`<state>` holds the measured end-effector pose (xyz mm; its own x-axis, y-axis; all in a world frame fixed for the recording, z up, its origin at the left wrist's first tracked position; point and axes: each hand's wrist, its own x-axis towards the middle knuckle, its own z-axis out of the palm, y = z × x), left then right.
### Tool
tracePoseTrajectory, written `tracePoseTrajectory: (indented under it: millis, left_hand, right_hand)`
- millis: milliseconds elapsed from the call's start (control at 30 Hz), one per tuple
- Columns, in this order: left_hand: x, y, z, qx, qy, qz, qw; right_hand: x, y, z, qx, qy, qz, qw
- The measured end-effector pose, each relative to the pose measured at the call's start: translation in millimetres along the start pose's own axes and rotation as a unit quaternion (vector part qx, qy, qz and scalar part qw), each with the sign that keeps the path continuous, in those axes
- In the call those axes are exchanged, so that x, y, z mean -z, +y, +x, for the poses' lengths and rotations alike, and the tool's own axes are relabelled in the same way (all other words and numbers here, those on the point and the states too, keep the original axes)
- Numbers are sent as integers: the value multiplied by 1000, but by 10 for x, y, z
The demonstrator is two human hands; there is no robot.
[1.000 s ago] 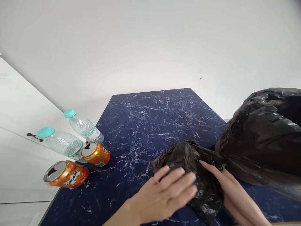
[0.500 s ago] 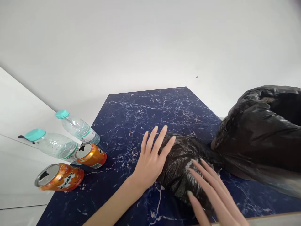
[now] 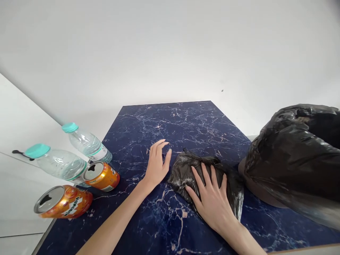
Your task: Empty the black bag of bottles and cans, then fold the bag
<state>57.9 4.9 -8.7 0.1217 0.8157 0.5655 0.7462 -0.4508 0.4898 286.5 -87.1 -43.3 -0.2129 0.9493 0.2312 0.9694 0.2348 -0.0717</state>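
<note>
A crumpled black plastic bag (image 3: 183, 173) lies on the dark blue marbled table (image 3: 170, 124). My right hand (image 3: 212, 198) rests palm down on top of it, fingers spread. Just left of the bag, my left hand (image 3: 156, 163) hovers over or touches the tabletop with its fingers loosely bent and apart, and it holds nothing. At the right stands a bin (image 3: 255, 187) lined with another black bag (image 3: 281, 156), whose mouth is open.
Along the left edge stand two orange Mirinda cans (image 3: 71, 205), both opened, and two clear bottles (image 3: 87, 141) with turquoise caps. A dark, thin object (image 3: 18, 152) shows behind the nearer bottle. A white wall (image 3: 170, 53) rises behind the table.
My right hand has moved forward and left, down onto the crumpled bag, which now looks flatter. My left hand has drawn away from the bag to the left, its fingers curling a little.
</note>
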Motion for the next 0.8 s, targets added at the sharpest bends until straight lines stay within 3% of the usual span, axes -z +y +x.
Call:
tracePoseTrajectory:
  millis: [167,367,567,800]
  left_hand:
    - [26,-83,5,109,36,-81,990]
    - [23,-107,-25,113,25,-98,988]
    - [10,-160,-36,126,15,-112,985]
    - [8,-187,-39,128,15,-123,984]
  right_hand:
    - [18,25,367,-34,-66,-31,997]
    - [-95,144,1028,-99,-117,-4,988]
    - [-286,424,1640,-198,-97,49,974]
    - [-352,759,1940,-272,-55,84,957]
